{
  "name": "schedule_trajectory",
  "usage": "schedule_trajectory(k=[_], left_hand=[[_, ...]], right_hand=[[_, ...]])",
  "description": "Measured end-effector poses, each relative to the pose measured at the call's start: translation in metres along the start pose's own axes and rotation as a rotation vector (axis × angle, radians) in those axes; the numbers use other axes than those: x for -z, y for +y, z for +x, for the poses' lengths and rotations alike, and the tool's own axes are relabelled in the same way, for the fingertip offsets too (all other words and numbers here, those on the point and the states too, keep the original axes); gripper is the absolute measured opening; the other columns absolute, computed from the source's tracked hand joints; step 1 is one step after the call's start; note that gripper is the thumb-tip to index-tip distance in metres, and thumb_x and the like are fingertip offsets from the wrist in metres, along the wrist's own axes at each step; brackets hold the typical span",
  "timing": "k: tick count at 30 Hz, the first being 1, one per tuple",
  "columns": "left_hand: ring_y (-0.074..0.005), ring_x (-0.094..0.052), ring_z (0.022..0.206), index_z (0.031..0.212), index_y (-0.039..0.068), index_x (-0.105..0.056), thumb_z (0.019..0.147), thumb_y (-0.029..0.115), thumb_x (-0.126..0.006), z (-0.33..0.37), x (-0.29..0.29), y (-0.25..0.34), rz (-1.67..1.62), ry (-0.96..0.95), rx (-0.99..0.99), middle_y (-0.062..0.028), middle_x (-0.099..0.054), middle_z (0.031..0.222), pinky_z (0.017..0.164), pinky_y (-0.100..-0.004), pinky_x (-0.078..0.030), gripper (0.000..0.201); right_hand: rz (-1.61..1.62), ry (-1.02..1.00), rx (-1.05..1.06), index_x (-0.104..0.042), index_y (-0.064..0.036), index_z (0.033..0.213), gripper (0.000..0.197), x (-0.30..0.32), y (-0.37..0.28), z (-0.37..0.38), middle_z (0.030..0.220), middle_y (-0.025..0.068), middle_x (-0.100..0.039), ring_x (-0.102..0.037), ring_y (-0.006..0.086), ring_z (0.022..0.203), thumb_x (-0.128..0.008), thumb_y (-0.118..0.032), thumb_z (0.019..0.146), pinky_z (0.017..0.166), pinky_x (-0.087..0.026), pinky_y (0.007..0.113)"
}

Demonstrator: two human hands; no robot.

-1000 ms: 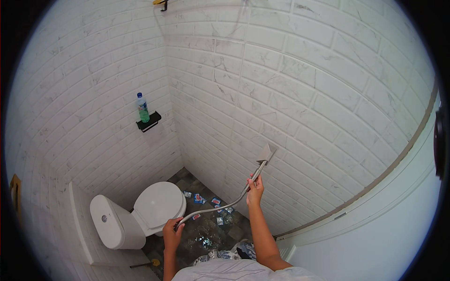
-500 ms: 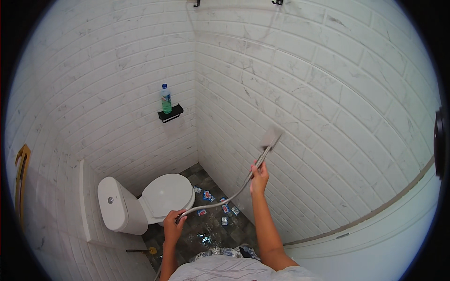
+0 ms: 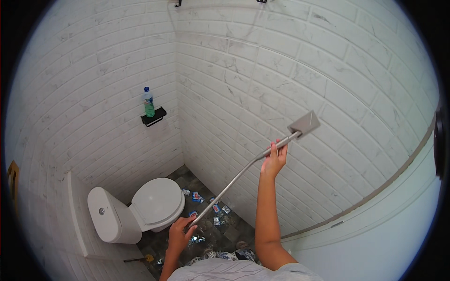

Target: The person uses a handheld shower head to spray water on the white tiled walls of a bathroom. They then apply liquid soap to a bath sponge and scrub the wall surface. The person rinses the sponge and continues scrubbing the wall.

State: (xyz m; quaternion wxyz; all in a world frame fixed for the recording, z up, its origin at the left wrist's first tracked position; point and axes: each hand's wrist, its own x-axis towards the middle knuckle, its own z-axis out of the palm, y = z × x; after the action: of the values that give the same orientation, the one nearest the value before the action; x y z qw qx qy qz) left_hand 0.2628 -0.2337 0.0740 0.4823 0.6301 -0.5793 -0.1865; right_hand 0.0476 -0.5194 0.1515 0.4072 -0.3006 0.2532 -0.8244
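My right hand (image 3: 273, 163), raised in front of the right-hand wall, is closed round the handle of a hand shower. Its square grey shower head (image 3: 305, 124) is tilted close to the tiles; I cannot tell whether water is flowing. A silvery shower hose (image 3: 225, 189) runs from the handle down to my left hand (image 3: 178, 234), which grips it low, beside the toilet. From there on, my left hand and arm hide most of the hose. Beyond lie several blue and white packets (image 3: 197, 196) on the dark tiled floor, which glistens with wet patches.
A white toilet with its lid (image 3: 158, 200) down stands at the left, its cistern (image 3: 108, 215) by the wall. On a black shelf (image 3: 153, 117) stands a bottle of green liquid (image 3: 148, 104). A yellow-ended stick (image 3: 140, 259) lies lower left. At right is a white door (image 3: 337, 253).
My right hand has carried the shower head up and to the right along the wall. The left hand has lowered slightly, and the hose is straighter. The view has shifted rightward.
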Motion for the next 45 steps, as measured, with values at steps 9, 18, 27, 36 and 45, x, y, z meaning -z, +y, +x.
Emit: schedule_trajectory(k=[9, 18, 27, 36, 45], left_hand=[[-0.0272, -0.059, 0.069, 0.096, 0.006, -0.066, 0.071, 0.01, -0.07, -0.022, -0.011, -0.05, 0.039, -0.074, 0.125, -0.0122, -0.06, 0.077, 0.063, -0.0334, -0.045, 0.026], [-0.0267, -0.06, 0.069, 0.093, 0.005, -0.066, 0.07, 0.009, -0.071, -0.027, -0.044, -0.064, 0.005, -0.2, 0.106, -0.0125, -0.06, 0.076, 0.063, -0.033, -0.046, 0.024], [-0.0248, -0.06, 0.066, 0.094, 0.004, -0.067, 0.069, 0.007, -0.072, -0.032, -0.073, -0.047, -0.007, -0.323, 0.084, -0.0125, -0.06, 0.076, 0.061, -0.0324, -0.046, 0.025], [-0.0259, -0.059, 0.065, 0.094, 0.005, -0.067, 0.07, 0.007, -0.071, -0.021, -0.085, -0.038, 0.021, -0.364, 0.06, -0.0128, -0.06, 0.076, 0.061, -0.0331, -0.046, 0.025], [-0.0268, -0.059, 0.068, 0.095, 0.005, -0.067, 0.071, 0.004, -0.069, -0.01, -0.075, -0.007, -0.071, -0.306, -0.074, -0.0122, -0.06, 0.076, 0.062, -0.0332, -0.045, 0.024]], right_hand=[[-0.187, 0.22, -0.113, -0.038, 0.0003, 0.133, 0.054, 0.133, 0.027, -0.047, 0.118, 0.0092, -0.052, -0.053, 0.0138, 0.095, -0.053, 0.009, 0.082, 0.077, -0.043, 0.024], [-0.285, 0.429, -0.073, -0.04, 0.0015, 0.131, 0.053, 0.247, 0.048, -0.077, 0.116, 0.0105, -0.054, -0.053, 0.0152, 0.098, -0.053, 0.012, 0.08, 0.082, -0.043, 0.024], [-0.337, 0.709, 0.01, -0.041, 0.003, 0.129, 0.05, 0.318, 0.017, -0.096, 0.117, 0.0137, -0.053, -0.052, 0.0182, 0.105, -0.051, 0.014, 0.081, 0.089, -0.041, 0.027], [-0.224, 0.896, 0.101, -0.037, 0.0024, 0.132, 0.054, 0.341, -0.006, -0.107, 0.121, 0.0138, -0.05, -0.052, 0.0199, 0.106, -0.049, 0.014, 0.081, 0.091, -0.042, 0.028], [-0.114, 0.634, 0.187, -0.034, -0.0054, 0.136, 0.054, 0.241, -0.08, -0.06, 0.118, 0.0074, -0.05, -0.052, 0.0122, 0.095, -0.052, 0.002, 0.085, 0.077, -0.045, 0.027]])
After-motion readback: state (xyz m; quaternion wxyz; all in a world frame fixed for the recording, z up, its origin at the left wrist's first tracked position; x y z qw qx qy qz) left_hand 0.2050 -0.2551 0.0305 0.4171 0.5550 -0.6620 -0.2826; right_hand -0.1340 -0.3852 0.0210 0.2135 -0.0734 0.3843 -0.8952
